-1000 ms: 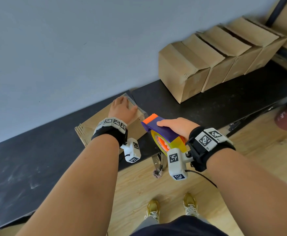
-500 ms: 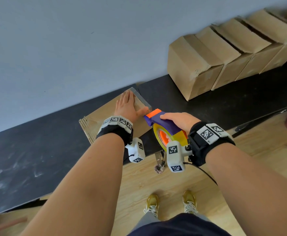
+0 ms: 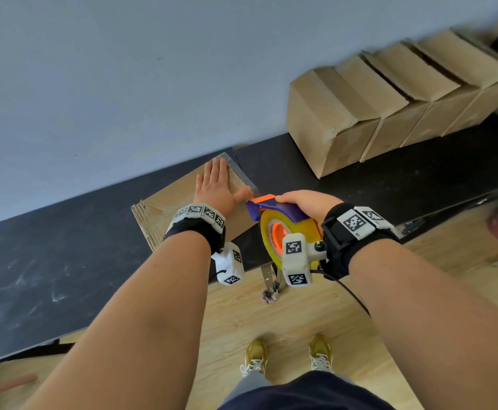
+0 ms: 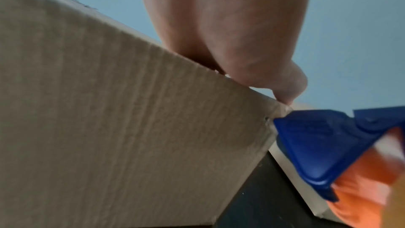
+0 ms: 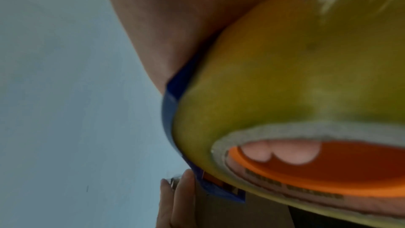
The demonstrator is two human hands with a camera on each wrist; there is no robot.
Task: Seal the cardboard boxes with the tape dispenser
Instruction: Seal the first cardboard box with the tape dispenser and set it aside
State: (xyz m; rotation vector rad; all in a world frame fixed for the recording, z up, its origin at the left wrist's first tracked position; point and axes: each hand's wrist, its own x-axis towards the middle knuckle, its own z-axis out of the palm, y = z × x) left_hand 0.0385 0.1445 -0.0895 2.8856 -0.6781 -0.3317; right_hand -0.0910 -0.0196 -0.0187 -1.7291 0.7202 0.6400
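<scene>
A cardboard box point(image 3: 167, 202) lies on the black table point(image 3: 49, 261), with a strip of clear tape point(image 3: 237, 173) along its right top edge. My left hand point(image 3: 216, 184) lies flat on the box top with straight fingers, thumb by the near right corner point(image 4: 278, 108). My right hand point(image 3: 306, 201) grips the tape dispenser point(image 3: 283, 223), purple and orange with a yellowish tape roll point(image 5: 285, 75). Its orange front edge sits at the box's near right corner, touching my left thumb. Fingertips point(image 5: 274, 152) show through the orange core.
A row of several closed cardboard boxes point(image 3: 375, 108) stands at the back right of the table against the grey wall point(image 3: 123, 69). The table's front edge runs just below my wrists, with wooden floor point(image 3: 271, 335) and my shoes beneath.
My left hand has flattened out and slid farther up the box top. The dispenser has moved left to the box's near right corner and now meets my thumb.
</scene>
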